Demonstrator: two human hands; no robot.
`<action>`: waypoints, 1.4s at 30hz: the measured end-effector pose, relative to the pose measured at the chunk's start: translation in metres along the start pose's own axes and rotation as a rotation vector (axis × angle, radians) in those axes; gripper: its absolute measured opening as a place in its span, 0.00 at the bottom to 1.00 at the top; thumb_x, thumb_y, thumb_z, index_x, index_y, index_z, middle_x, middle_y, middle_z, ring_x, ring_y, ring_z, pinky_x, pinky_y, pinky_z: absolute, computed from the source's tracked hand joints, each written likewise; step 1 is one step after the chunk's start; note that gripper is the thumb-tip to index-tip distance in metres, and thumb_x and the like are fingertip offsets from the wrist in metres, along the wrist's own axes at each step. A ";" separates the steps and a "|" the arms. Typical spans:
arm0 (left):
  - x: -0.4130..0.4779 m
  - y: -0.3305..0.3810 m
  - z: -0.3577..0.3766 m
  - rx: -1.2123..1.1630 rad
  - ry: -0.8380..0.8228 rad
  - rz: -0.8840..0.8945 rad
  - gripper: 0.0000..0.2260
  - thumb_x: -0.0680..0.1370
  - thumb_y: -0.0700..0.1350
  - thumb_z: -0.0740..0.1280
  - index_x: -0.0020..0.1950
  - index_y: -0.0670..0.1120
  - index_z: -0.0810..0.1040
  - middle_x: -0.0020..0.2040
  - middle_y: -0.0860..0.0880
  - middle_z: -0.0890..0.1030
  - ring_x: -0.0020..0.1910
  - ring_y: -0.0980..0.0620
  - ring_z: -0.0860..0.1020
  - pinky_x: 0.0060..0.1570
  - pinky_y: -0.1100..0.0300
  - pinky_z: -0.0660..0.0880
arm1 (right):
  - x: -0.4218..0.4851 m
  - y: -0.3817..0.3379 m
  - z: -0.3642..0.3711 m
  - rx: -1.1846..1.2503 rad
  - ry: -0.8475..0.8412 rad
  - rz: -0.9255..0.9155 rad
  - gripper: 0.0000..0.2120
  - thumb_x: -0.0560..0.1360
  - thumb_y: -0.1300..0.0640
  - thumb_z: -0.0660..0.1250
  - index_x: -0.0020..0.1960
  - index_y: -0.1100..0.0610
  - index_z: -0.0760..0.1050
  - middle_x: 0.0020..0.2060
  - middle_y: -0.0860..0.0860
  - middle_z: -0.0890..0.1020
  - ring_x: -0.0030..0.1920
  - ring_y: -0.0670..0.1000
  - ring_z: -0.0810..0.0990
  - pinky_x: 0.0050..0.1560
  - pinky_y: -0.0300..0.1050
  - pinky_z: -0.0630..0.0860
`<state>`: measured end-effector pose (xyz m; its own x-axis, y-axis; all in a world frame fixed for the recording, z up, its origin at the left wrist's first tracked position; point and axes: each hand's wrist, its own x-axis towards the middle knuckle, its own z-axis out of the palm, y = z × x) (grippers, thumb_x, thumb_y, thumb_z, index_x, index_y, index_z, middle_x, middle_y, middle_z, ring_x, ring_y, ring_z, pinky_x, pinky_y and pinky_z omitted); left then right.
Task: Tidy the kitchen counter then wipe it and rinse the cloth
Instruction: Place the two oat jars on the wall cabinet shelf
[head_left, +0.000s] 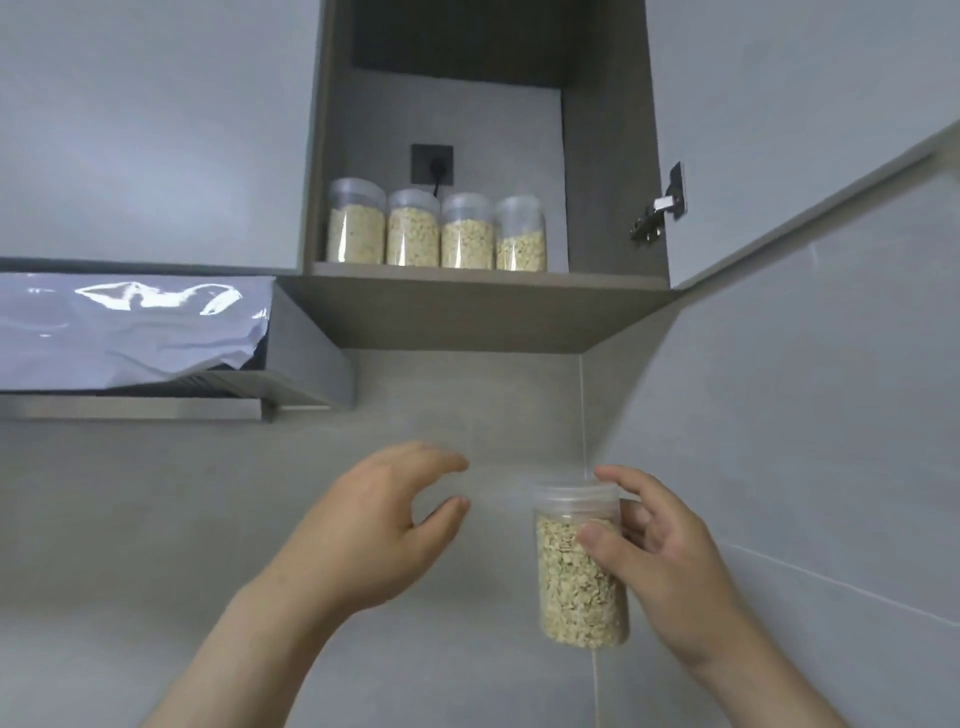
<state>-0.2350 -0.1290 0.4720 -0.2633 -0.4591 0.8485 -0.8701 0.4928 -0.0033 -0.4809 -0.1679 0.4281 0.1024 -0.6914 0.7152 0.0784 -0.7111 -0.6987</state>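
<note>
Right hand (670, 566) grips a lidded jar of oats (579, 566) in mid-air below the open cupboard (608, 208), thumb across its front. Left hand (374, 535) is empty, fingers loosely spread. Probable destination: shelf (483, 274), beside four matching jars (436, 228).

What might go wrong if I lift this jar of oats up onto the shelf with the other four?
The right hand holds the oat jar alone, so it may slip. The room left on the shelf beside the four jars looks tight; you might knock one off.
</note>
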 end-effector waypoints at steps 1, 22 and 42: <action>0.008 0.002 -0.006 0.017 0.026 0.013 0.26 0.72 0.63 0.55 0.61 0.53 0.79 0.59 0.58 0.80 0.60 0.58 0.75 0.58 0.68 0.67 | 0.005 -0.006 0.000 0.000 0.004 -0.017 0.38 0.52 0.43 0.79 0.61 0.49 0.74 0.49 0.51 0.85 0.50 0.52 0.84 0.49 0.46 0.79; 0.190 -0.018 -0.019 0.192 0.414 0.086 0.12 0.75 0.45 0.69 0.59 0.46 0.80 0.51 0.51 0.80 0.51 0.48 0.76 0.54 0.56 0.72 | 0.135 -0.112 -0.009 -0.023 0.122 -0.283 0.19 0.72 0.56 0.74 0.61 0.50 0.74 0.42 0.45 0.86 0.45 0.46 0.85 0.46 0.46 0.80; 0.216 -0.036 -0.003 0.086 0.583 0.094 0.02 0.71 0.45 0.75 0.41 0.50 0.83 0.38 0.57 0.77 0.40 0.55 0.71 0.45 0.59 0.68 | 0.254 -0.145 -0.026 -0.144 0.266 -0.391 0.22 0.77 0.44 0.65 0.70 0.45 0.70 0.59 0.51 0.79 0.55 0.49 0.80 0.55 0.50 0.80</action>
<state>-0.2593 -0.2434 0.6566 -0.0897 0.0769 0.9930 -0.8911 0.4391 -0.1145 -0.4924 -0.2436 0.7117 -0.1651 -0.3643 0.9165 -0.0793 -0.9214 -0.3805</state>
